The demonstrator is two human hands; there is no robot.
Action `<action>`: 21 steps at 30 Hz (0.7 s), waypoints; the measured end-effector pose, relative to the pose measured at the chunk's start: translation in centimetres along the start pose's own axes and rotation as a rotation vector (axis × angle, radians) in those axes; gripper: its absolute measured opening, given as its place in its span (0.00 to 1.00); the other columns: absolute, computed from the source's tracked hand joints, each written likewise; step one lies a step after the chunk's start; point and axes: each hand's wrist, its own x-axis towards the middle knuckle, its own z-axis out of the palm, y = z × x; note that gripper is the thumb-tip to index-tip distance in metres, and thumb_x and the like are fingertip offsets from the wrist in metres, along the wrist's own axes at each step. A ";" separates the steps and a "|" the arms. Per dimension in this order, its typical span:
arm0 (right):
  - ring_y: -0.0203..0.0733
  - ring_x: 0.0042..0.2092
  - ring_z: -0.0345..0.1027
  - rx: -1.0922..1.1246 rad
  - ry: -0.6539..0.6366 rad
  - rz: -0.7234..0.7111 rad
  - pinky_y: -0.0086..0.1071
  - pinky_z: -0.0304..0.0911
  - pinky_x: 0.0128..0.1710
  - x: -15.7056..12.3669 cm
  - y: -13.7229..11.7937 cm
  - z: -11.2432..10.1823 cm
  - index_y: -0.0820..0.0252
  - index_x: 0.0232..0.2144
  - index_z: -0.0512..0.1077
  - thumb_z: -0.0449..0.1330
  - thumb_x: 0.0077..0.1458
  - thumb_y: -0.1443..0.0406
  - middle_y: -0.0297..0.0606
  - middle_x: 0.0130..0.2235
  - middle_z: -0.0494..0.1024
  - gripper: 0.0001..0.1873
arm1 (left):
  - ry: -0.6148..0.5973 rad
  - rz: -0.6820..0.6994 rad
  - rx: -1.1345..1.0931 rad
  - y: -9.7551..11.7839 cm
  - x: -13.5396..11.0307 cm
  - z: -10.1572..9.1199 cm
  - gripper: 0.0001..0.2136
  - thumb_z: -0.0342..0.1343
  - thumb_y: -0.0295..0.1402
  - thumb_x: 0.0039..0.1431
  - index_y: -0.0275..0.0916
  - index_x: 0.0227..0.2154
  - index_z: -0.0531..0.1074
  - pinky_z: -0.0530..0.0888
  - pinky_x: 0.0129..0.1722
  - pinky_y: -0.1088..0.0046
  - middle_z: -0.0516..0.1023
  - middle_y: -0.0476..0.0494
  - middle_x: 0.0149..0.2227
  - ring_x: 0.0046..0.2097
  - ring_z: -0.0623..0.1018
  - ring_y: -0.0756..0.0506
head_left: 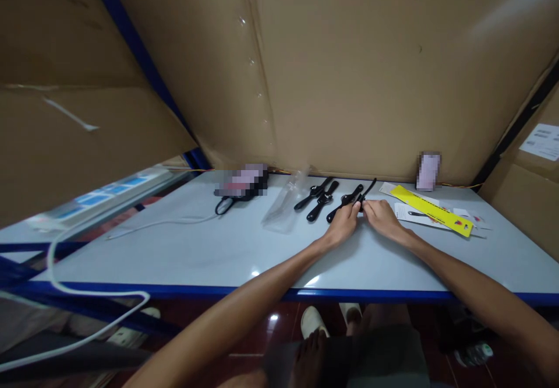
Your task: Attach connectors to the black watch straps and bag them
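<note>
Both my hands meet over the right part of the table, with a black spokeshave (370,187) between them. Its one visible handle points up and away; my fingers cover most of the rest. My left hand (344,224) is closed on it with the thumb near its middle. My right hand (383,218) grips it from the other side, fingers curled. Just left of my hands lie more black spokeshaves: one (345,203) close to my left fingers, a second (323,200) and a third (313,194) beside it, all slanted and with small metal screws.
Clear plastic bags (282,206) lie left of the tools. A yellow card (430,208) rests over white printed packaging (413,214) at right. A blurred phone (428,171) leans on the cardboard wall (371,85). A blurred device (242,181), white cable (174,221) and power strip (105,196) are left.
</note>
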 end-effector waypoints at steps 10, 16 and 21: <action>0.42 0.32 0.71 0.007 0.042 -0.033 0.32 0.56 0.38 -0.1 -0.1 0.8 0.59 0.22 0.71 0.45 0.68 0.67 0.42 0.29 0.81 0.24 | -0.020 0.033 0.149 0.3 0.1 -0.2 0.21 0.42 0.41 0.71 0.37 0.31 0.76 0.72 0.43 0.66 0.78 0.41 0.26 0.38 0.80 0.39; 0.39 0.26 0.66 0.308 0.056 0.051 0.31 0.57 0.33 -0.1 -0.5 0.8 0.56 0.17 0.64 0.47 0.64 0.66 0.36 0.20 0.73 0.22 | -0.016 0.046 0.211 0.6 0.1 -0.2 0.19 0.41 0.38 0.72 0.37 0.34 0.75 0.71 0.44 0.66 0.80 0.40 0.31 0.38 0.79 0.40; 0.30 0.15 0.48 1.047 -0.185 0.397 0.26 0.41 0.15 0.0 -1.4 -0.6 0.58 0.25 0.66 0.52 0.65 0.53 0.28 0.16 0.65 0.21 | 0.069 0.090 0.293 0.9 -0.1 -0.2 0.21 0.37 0.40 0.74 0.37 0.39 0.73 0.71 0.40 0.68 0.80 0.40 0.32 0.35 0.79 0.42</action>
